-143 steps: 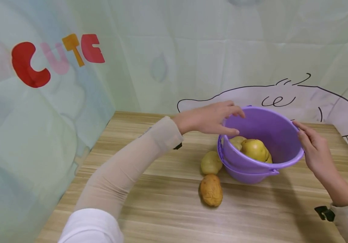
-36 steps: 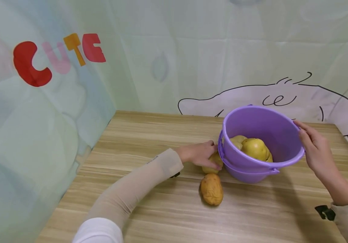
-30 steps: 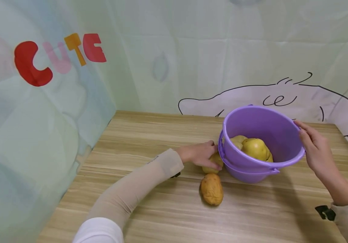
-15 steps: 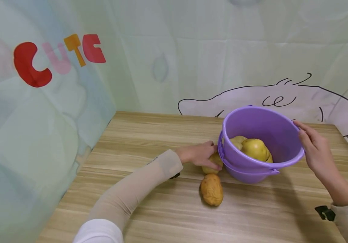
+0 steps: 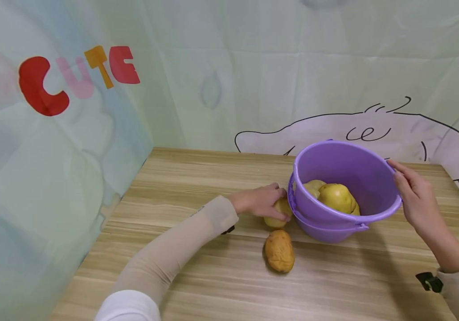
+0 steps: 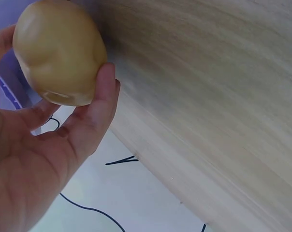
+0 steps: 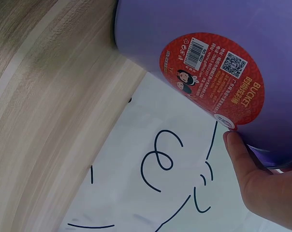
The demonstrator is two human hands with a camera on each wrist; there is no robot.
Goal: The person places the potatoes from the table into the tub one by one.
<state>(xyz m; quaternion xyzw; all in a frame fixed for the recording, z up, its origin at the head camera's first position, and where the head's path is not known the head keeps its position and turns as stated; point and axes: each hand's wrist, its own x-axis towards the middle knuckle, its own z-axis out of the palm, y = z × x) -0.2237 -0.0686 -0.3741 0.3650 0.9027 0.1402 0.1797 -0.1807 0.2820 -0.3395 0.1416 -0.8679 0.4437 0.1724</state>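
My left hand [image 5: 258,202] holds a yellow potato [image 5: 274,221] beside the left side of a purple bucket [image 5: 321,214]. Close up in the left wrist view, fingers and thumb curl round that smooth potato [image 6: 61,53]. Several yellow potatoes [image 5: 335,197] lie inside the bucket, whose mouth leans toward the head camera. With fingers outside and thumb at the edge, my right hand [image 5: 420,200] grips the bucket's right rim. An orange-brown, wrinkled potato [image 5: 279,251] rests on the table just in front of the held one. The right wrist view shows a red label [image 7: 213,79] on the bucket wall.
The wood-grain table [image 5: 221,272] meets a pale printed cloth [image 5: 221,89] at the back and left. Hanging on the bucket's near left side is its purple handle [image 5: 291,196].
My left hand has come down from the bucket's left rim and taken hold of the yellow potato. Lately both have shifted slightly left. My right hand and the bucket stay put.
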